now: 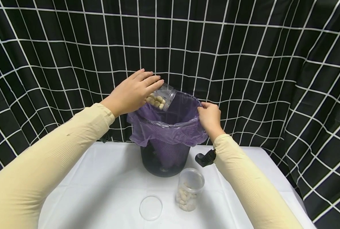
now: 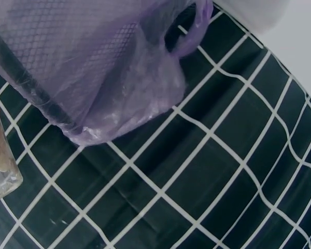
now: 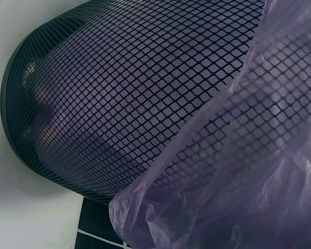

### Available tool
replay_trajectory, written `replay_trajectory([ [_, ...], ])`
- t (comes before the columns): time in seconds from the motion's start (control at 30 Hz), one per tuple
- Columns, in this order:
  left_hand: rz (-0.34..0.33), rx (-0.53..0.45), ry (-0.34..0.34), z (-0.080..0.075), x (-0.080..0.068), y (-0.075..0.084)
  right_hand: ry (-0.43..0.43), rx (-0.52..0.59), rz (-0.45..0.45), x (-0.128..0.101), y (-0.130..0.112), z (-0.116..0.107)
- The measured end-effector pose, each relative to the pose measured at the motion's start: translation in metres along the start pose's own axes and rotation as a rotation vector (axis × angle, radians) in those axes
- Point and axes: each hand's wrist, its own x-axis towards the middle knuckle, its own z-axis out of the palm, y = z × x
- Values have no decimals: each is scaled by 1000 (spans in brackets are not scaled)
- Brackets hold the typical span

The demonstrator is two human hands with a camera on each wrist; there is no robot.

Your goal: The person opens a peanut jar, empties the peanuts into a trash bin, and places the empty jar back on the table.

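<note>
My left hand holds a clear plastic jar, tipped on its side with its mouth toward the right, over the bin's opening. Pale nut-like pieces lie inside, near the mouth. In the left wrist view, only one end of this jar shows at the left edge. With thumb and fingers, my right hand pinches the rim of a purple plastic bag. The bag lines a black mesh bin, its edge folded down outside. Through the mesh, blurred yellowish and reddish things show near the base.
A second clear jar, uncovered and partly filled with similar pale pieces, stands in front of the bin. Left of it a round transparent lid lies flat on the white tablecloth. A black curtain with white grid lines hangs behind.
</note>
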Motion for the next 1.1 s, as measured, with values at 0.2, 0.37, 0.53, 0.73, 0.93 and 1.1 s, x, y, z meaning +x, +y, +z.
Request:
replay_trajectory([
  [0.2, -2, 13, -28, -2, 0, 1, 6, 2, -7, 0, 0, 0],
  [0.37, -1, 32, -8, -5, 1, 2, 8, 3, -15, -1, 0, 0],
  [0.53, 2, 35, -17, -5, 1, 3, 6, -6, -18, -1, 0, 0],
  [0.73, -13, 64, 5, -5, 1, 3, 6, -6, -15, 0, 0, 0],
  [0.93, -6, 44, -14, -6, 1, 2, 10, -14, -17, 0, 0, 0],
  [1.1, 17, 47, -4, -5, 1, 3, 6, -13, -13, -1, 0, -1],
])
